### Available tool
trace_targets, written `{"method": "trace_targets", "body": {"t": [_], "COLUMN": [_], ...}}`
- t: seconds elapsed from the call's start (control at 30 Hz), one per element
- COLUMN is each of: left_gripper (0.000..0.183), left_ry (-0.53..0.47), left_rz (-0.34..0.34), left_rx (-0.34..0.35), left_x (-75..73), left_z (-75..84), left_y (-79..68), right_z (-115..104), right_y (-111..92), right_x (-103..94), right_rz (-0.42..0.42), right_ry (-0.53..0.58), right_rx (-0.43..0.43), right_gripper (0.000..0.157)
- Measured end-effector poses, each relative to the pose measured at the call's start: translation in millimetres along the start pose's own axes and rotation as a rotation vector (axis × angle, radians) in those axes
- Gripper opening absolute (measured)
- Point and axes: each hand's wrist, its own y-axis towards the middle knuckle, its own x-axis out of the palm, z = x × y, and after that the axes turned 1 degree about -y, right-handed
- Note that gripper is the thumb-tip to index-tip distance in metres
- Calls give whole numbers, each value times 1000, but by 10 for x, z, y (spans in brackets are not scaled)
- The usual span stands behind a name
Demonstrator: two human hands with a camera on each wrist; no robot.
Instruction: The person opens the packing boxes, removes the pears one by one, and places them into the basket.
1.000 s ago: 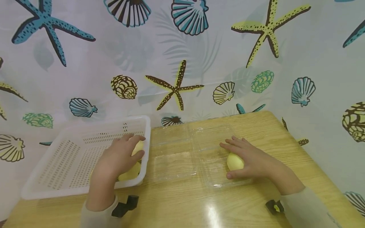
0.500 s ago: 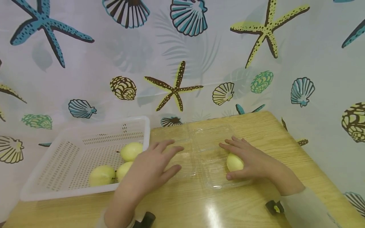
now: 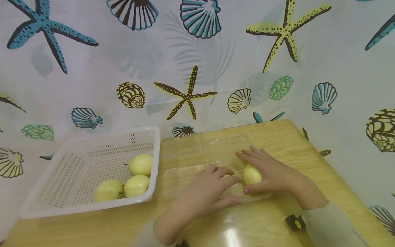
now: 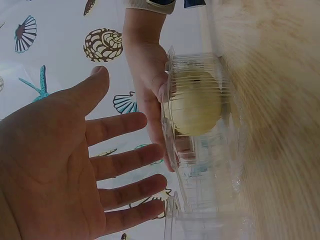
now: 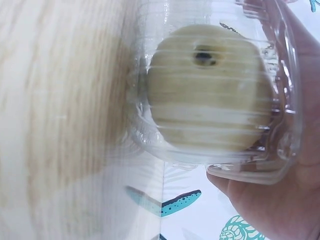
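A pale yellow pear sits in the right half of a clear plastic clamshell box. My right hand lies over this pear, its fingers stretched across the far side and its thumb along the near side. In the left wrist view, that pear shows through the ribbed plastic wall, below the right hand. My left hand hovers over the front of the box's left half, holding nothing. Its fingers are spread and point toward the pear, as the left wrist view also shows of the left hand.
On the left stands a white perforated basket. Inside it, against the right side, are three pears. The wooden table ends at a cloth backdrop printed with shells and starfish, which also runs along the right.
My left hand has moved right, out of the basket and over to the clamshell box, uncovering the pears in the basket. The right hand has stayed over its pear.
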Motion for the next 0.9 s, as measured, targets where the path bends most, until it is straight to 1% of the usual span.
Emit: {"method": "trace_targets", "body": {"t": [0.1,0.27,0.4,0.47,0.57,0.7,0.9], "left_gripper": [54,56,59,59,59,59,57], "left_ry": [-18,-70,-122,-131,-121,-77,-36], "left_rz": [-16,-64,-103,-104,-93,-70,-106], "left_rx": [1,7,-20,-37,-50,-42,-44], "left_x": [27,80,129,146,165,188,235], "left_z": [27,68,83,89,94,99,62], "left_y": [63,182,256,285,331,385,406], "right_z": [10,65,105,114,115,96,70], "right_y": [-9,-58,-91,-98,-92,-71,-47], "right_x": [-27,-85,-121,-126,-125,-112,-82], "right_rz": [0,-14,-24,-23,-30,-44,-52], "right_ry": [14,24,40,46,62,81,98], "right_rx": [6,51,55,51,46,42,35], "right_gripper": [102,108,113,115,117,117,122]}}
